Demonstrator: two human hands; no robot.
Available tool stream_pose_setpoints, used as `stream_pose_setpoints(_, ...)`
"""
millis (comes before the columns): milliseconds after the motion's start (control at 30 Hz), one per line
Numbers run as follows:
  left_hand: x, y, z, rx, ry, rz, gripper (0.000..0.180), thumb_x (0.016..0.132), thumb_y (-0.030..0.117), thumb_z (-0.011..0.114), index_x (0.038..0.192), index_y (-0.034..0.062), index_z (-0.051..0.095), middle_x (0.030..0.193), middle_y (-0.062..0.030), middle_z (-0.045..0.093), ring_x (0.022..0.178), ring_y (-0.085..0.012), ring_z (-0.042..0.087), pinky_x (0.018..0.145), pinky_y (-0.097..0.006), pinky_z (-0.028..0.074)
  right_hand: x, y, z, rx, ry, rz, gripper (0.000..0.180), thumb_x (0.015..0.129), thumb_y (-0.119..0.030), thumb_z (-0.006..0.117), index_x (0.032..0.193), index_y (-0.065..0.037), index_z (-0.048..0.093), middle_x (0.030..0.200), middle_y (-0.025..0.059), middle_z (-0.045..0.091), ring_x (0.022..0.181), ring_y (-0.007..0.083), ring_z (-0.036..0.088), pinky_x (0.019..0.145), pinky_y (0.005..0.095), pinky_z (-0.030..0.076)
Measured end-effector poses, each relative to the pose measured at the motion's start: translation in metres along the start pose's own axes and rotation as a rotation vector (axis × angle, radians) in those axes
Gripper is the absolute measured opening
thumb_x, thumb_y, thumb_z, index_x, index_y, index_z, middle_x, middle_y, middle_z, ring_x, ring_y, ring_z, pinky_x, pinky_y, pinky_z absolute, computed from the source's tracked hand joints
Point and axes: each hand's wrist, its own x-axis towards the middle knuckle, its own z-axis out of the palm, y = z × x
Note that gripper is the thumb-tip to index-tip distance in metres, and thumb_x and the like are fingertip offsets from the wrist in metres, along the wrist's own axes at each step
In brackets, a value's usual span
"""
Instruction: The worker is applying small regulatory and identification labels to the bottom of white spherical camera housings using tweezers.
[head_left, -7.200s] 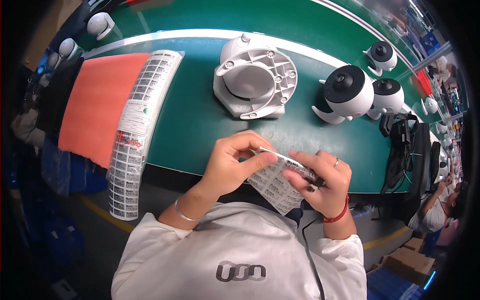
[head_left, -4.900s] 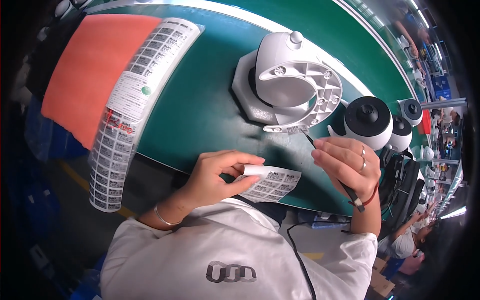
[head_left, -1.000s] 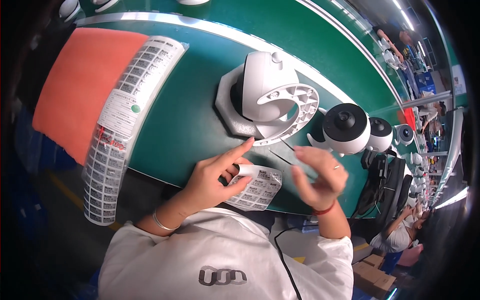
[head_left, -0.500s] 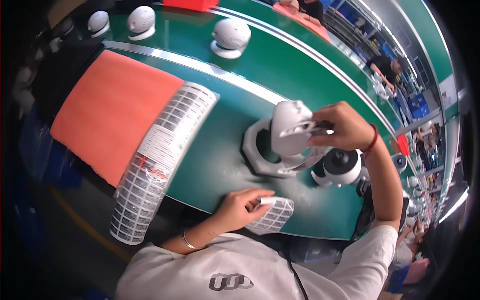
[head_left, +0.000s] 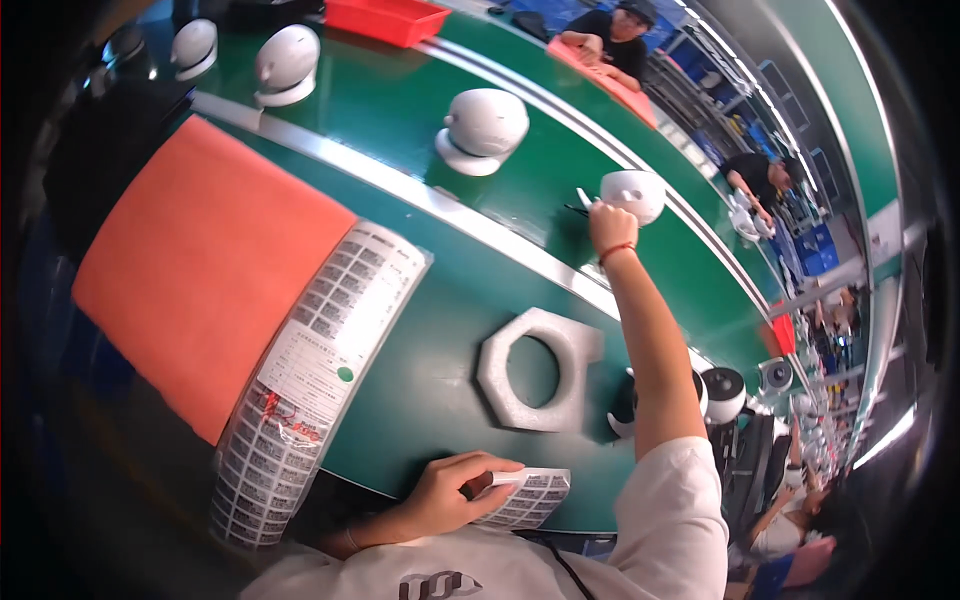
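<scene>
My right hand (head_left: 612, 228) is stretched far forward, closed on a white rounded device (head_left: 638, 192) at the green belt. Its base and any contact with the belt are partly hidden by my hand. Close to my body, my left hand (head_left: 452, 492) pinches a small sheet of printed labels (head_left: 535, 497) between thumb and fingers at the bench's near edge. Between the two hands lies a grey-white foam ring (head_left: 568, 400) with an angular outline and a round hole, with no device on it.
A label roll (head_left: 340, 300) in clear wrap lies beside an orange mat (head_left: 210, 270). Round-headed white devices (head_left: 485, 125) stand along the green belt (head_left: 390, 95). A red tray (head_left: 388, 22) sits beyond. White-and-black units (head_left: 722, 392) are right of my forearm. Co-workers sit across.
My right hand has carried the white device from above the foam ring forward to the green belt. My left hand keeps hold of the label sheet. The whole view has shifted.
</scene>
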Motion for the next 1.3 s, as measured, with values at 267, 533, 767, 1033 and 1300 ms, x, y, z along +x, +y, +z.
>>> stream_pose_setpoints(267, -0.006, 0.002, -0.033, 0.030, 0.154, 0.015, 0.030, 0.079, 0.001, 0.072, 0.108, 0.0031, 0.066, 0.078, -0.0041, 0.064, 0.057, -0.0053, 0.054, 0.051, -0.020, 0.044, 0.009, -0.055, -0.041, 0.480, 0.136, -0.486, 0.032, 0.085, -0.042, 0.061, 0.093, -0.012, 0.068, 0.073, 0.0099, 0.067, 0.064, 0.0282, 0.067, 0.056, 0.0411, 0.054)
stream_pose_setpoints(533, -0.001, 0.004, -0.034, -0.001, 0.157, -0.008, 0.030, 0.080, 0.000, 0.071, 0.109, 0.0038, 0.067, 0.079, -0.0044, 0.063, 0.057, -0.0058, 0.052, 0.051, -0.021, 0.042, 0.074, -0.160, -0.099, 0.717, -0.296, -0.029, 0.049, 0.082, -0.034, 0.055, 0.121, -0.004, 0.055, 0.108, 0.0223, 0.064, 0.098, 0.0378, 0.064, 0.085, 0.0464, 0.051)
stream_pose_setpoints(767, -0.005, -0.004, -0.027, -0.019, 0.185, -0.027, 0.028, 0.079, 0.001, 0.071, 0.106, 0.0038, 0.067, 0.076, -0.0043, 0.063, 0.057, -0.0058, 0.053, 0.052, -0.022, 0.043, 0.042, -0.064, -0.127, 0.388, -0.039, -0.007, 0.020, 0.083, -0.030, 0.062, 0.091, -0.014, 0.071, 0.081, 0.0157, 0.069, 0.072, 0.0340, 0.068, 0.061, 0.0444, 0.054)
stream_pose_setpoints(1033, -0.008, -0.018, -0.018, -0.091, 0.112, -0.048, 0.023, 0.083, 0.000, 0.067, 0.106, 0.0012, 0.066, 0.076, -0.0010, 0.064, 0.062, -0.0019, 0.054, 0.054, -0.017, 0.044, -0.134, 0.066, -0.241, 1.147, -0.130, -0.166, 0.023, 0.078, -0.015, 0.074, 0.090, 0.003, 0.068, 0.062, 0.0106, 0.059, 0.055, 0.0090, 0.052, 0.054, 0.0278, 0.043)
stream_pose_setpoints(1300, -0.006, -0.016, -0.013, -0.030, 0.140, 0.015, 0.022, 0.084, 0.001, 0.066, 0.106, -0.0001, 0.066, 0.076, -0.0021, 0.065, 0.064, -0.0034, 0.057, 0.055, -0.019, 0.046, -0.197, 0.042, -0.241, 1.396, -0.469, 0.026, 0.026, 0.080, -0.015, 0.075, 0.095, 0.005, 0.066, 0.061, 0.0016, 0.052, 0.059, 0.0045, 0.046, 0.054, 0.0240, 0.041)
